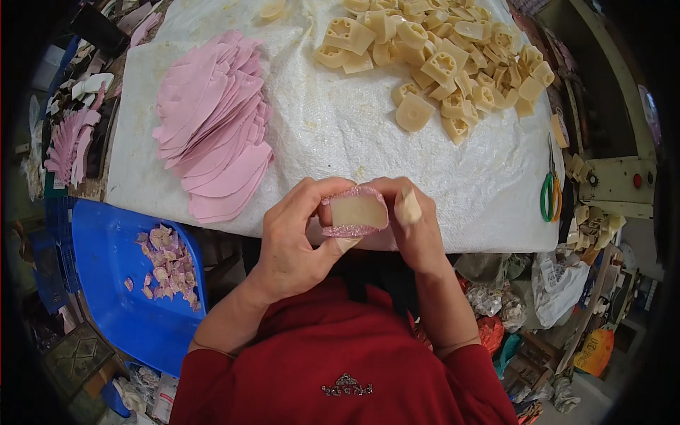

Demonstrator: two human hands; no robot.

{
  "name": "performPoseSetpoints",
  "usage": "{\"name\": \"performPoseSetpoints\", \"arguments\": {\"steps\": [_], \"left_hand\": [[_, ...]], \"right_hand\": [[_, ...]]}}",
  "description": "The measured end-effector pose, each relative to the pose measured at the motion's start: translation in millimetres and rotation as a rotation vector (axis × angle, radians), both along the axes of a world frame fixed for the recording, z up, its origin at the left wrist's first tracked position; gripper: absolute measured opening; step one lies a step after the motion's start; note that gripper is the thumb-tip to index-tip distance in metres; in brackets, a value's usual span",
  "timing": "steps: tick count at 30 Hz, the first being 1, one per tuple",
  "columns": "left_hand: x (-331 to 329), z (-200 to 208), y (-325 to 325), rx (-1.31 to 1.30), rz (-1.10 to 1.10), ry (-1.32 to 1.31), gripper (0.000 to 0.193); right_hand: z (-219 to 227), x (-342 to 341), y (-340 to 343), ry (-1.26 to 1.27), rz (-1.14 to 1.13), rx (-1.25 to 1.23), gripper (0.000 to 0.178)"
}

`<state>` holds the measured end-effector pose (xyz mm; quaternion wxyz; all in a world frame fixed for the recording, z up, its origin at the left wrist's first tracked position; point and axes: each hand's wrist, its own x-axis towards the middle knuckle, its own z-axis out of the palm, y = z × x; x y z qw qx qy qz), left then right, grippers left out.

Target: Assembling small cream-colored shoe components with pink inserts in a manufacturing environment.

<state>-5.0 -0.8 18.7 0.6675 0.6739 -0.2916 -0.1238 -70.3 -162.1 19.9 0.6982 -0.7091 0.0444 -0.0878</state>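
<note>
Close to the table's near edge, a beige plastic shoe heel (354, 210) is held up between both hands, with pink glittery covering material (352, 231) along its rim. My left hand (287, 230) pinches it from the left, fingers on the far edge and thumb on the near edge. From the other side my right hand (419, 230) grips its right end; its fingertips are partly hidden. Beige wrapping shows on digits of both hands. A fanned stack of pink cut pieces (212, 120) lies to the left, and a pile of bare beige heels (443, 64) at the far right.
White woven sheeting (319, 142) covers the table. Scissors (549, 191) with green and orange handles lie at its right edge. Lower left, a blue basin (113, 269) holds several pink-covered heels (168, 262). Bags and clutter (559, 283) crowd the lower right.
</note>
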Motion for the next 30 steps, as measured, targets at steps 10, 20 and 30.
{"name": "performPoseSetpoints", "arguments": {"steps": [10, 20, 30], "left_hand": [[3, 13, -3, 0.160, -0.081, -0.325, 0.047], [-15, -1, -15, 0.155, 0.114, -0.328, 0.042], [-23, -13, -28, 0.150, 0.321, -0.434, 0.038]], "right_hand": [[3, -1, -9, 0.040, 0.054, -0.111, 0.015], [-14, -6, -12, 0.066, 0.145, 0.309, 0.026], [-13, -5, 14, 0.050, -0.071, 0.648, 0.022]]}}
